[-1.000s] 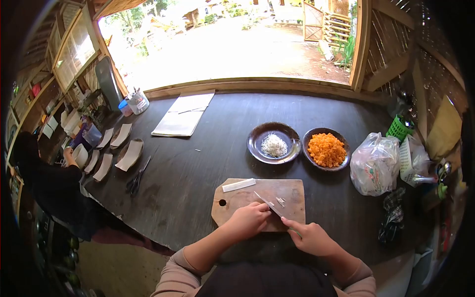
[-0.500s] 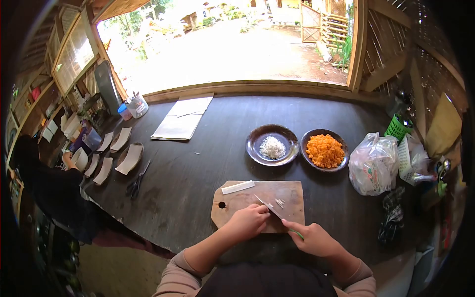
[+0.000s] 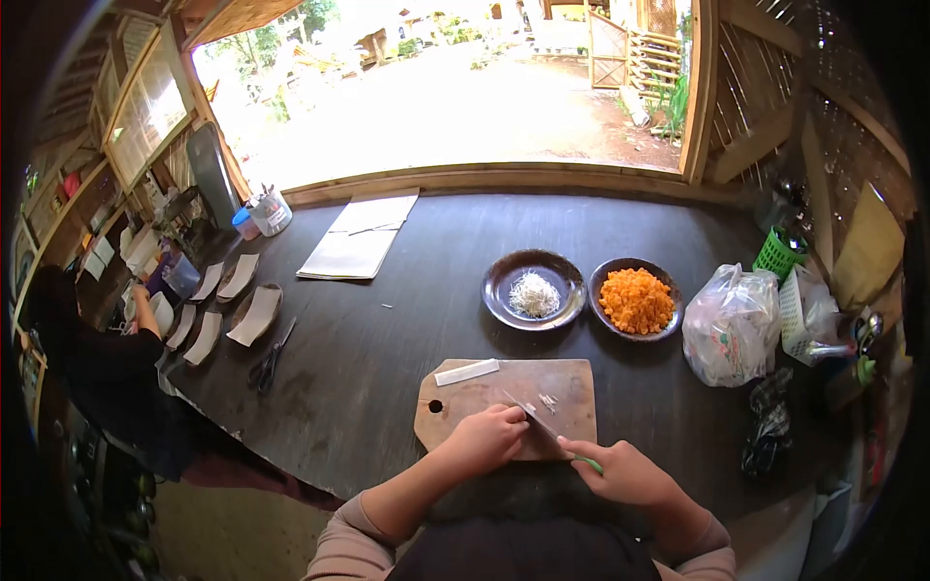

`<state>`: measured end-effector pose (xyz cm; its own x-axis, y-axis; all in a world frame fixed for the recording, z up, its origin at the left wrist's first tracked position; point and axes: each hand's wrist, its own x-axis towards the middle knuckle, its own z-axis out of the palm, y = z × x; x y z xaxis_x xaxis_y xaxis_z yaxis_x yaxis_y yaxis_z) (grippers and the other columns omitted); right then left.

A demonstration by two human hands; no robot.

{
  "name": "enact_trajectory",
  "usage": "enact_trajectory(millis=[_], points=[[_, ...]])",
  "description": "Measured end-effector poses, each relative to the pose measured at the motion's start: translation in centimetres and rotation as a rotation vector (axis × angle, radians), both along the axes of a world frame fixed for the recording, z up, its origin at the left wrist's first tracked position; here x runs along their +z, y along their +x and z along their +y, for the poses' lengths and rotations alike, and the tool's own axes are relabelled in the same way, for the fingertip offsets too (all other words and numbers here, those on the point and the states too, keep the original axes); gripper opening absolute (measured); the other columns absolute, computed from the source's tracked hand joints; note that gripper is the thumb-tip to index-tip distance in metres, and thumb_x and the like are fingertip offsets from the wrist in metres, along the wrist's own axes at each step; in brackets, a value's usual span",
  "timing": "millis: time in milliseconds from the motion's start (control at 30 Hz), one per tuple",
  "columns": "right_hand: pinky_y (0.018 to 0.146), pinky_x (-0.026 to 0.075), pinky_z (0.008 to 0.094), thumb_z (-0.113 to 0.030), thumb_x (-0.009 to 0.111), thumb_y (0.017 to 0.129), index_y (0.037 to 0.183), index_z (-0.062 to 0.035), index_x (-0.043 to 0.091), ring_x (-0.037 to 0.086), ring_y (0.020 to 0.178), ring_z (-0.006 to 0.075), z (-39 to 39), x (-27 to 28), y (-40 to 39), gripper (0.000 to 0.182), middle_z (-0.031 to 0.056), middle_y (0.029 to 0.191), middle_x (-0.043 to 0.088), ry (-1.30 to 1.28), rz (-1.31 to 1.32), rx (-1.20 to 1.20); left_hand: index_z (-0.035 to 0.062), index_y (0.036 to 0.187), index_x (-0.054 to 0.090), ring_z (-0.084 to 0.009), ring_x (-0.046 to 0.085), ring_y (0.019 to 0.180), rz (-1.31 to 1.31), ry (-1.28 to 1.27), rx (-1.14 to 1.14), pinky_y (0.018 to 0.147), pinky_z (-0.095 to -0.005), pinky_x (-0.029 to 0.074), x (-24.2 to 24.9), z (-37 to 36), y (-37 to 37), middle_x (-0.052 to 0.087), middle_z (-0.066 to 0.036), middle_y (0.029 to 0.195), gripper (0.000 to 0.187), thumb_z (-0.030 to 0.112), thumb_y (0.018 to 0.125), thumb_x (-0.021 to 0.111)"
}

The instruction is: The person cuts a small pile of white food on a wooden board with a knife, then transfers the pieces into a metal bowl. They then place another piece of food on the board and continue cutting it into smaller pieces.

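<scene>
On a wooden cutting board (image 3: pixel 463 411), my right hand (image 3: pixel 625 473) grips the green handle of a knife (image 3: pixel 544 424). The blade slants up and left, passing close by the fingertips of my left hand (image 3: pixel 489 434). That left hand is curled down on the board with its fingers pressed together; whatever lies under them is hidden. A few thin white slivers (image 3: pixel 549 402) lie just right of the blade. Toward the board's far left rests a whitish flat strip (image 3: pixel 467 372). Beyond the board, a dark plate (image 3: pixel 496 308) holds a heap of fine white shreds (image 3: pixel 533 294).
Beside the plate stands a dark bowl of chopped orange pieces (image 3: pixel 636 300). A filled plastic bag (image 3: pixel 731 324) sits to the right. Scissors (image 3: pixel 271 360), several paper-lined dishes (image 3: pixel 257 315) and a paper stack (image 3: pixel 354 242) occupy the left. A co-worker (image 3: pixel 107 387) stands at the left edge.
The knife has shifted slightly against my left fingertips, its handle a little lower. My left hand stays almost in place. At far left, the co-worker's arm has risen.
</scene>
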<state>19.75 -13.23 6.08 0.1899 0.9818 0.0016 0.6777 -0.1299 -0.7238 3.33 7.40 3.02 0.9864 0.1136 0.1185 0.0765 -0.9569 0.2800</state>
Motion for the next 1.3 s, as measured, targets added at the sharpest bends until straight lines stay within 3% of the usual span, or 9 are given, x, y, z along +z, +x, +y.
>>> enact_trajectory(millis=[133,233,433,667,867,967,1167,1300], points=[[0.054,0.051,0.0459,-0.016,0.064,0.089,0.132,-0.0240,0.059,0.061,0.053,0.0392,0.5,-0.5,-0.2,0.044,0.0210,0.063,0.060,0.014,0.010,-0.006,0.0020,0.108,0.069,-0.0265,0.062,0.100,-0.005,-0.016,0.000,0.087,-0.0360,0.052,0.5,-0.2,-0.1,0.063,-0.009,0.108,0.027,0.015,0.086,0.061],[0.055,0.052,0.0458,-0.015,0.064,0.089,0.132,-0.0230,0.059,0.061,0.054,0.0387,0.9,-1.8,-0.7,0.044,0.0208,0.064,0.061,0.082,-0.092,-0.007,0.0019,0.108,0.069,-0.0269,0.062,0.101,0.007,-0.023,0.001,0.088,-0.0363,0.052,0.4,-0.3,0.0,0.064,-0.009,0.108,0.027,0.015,0.086,0.061],[0.055,0.050,0.0439,-0.015,0.064,0.090,0.131,-0.0223,0.059,0.060,0.054,0.0388,0.2,0.1,-0.2,0.042,0.0211,0.064,0.060,0.061,0.032,0.015,0.0016,0.107,0.068,-0.0274,0.062,0.101,-0.025,-0.036,0.002,0.088,-0.0365,0.052,0.4,-0.2,-0.1,0.063,-0.010,0.109,0.027,0.015,0.086,0.061],[0.055,0.050,0.0437,-0.015,0.064,0.090,0.132,-0.0220,0.059,0.060,0.054,0.0385,0.7,-1.4,-0.5,0.043,0.0201,0.065,0.061,0.102,-0.041,-0.002,0.0009,0.108,0.068,-0.0277,0.061,0.102,0.021,-0.043,0.005,0.089,-0.0367,0.051,0.6,-0.3,0.0,0.063,-0.010,0.109,0.027,0.016,0.086,0.060],[0.059,0.054,0.0473,-0.017,0.061,0.091,0.133,-0.0203,0.057,0.063,0.059,0.0409,0.5,-0.1,-0.3,0.043,0.0227,0.070,0.064,-0.050,0.050,0.013,0.0034,0.106,0.067,-0.0265,0.061,0.104,-0.007,-0.016,-0.003,0.084,-0.0371,0.054,0.3,-0.2,-0.1,0.061,-0.008,0.107,0.025,0.017,0.086,0.061],[0.059,0.054,0.0470,-0.018,0.061,0.091,0.134,-0.0205,0.057,0.063,0.059,0.0408,0.6,-1.2,-0.7,0.043,0.0226,0.068,0.063,0.026,-0.055,-0.009,0.0038,0.106,0.068,-0.0261,0.061,0.104,0.020,-0.011,-0.002,0.085,-0.0370,0.054,0.6,-0.2,0.1,0.062,-0.007,0.107,0.025,0.017,0.086,0.060],[0.058,0.053,0.0478,-0.018,0.061,0.091,0.134,-0.0218,0.056,0.062,0.058,0.0413,0.1,-0.8,0.1,0.043,0.0226,0.066,0.062,0.136,0.032,0.040,0.0025,0.107,0.069,-0.0281,0.063,0.098,-0.037,-0.012,-0.014,0.087,-0.0376,0.052,-0.1,0.1,0.0,0.064,-0.010,0.107,0.027,0.016,0.085,0.061],[0.060,0.054,0.0453,-0.019,0.062,0.092,0.135,-0.0236,0.056,0.064,0.062,0.0410,0.1,-0.7,-0.6,0.044,0.0219,0.073,0.065,-0.061,0.000,-0.001,0.0032,0.107,0.069,-0.0279,0.062,0.097,0.008,-0.046,-0.002,0.089,-0.0373,0.051,0.1,-0.1,-0.1,0.064,-0.010,0.106,0.027,0.017,0.085,0.061]])
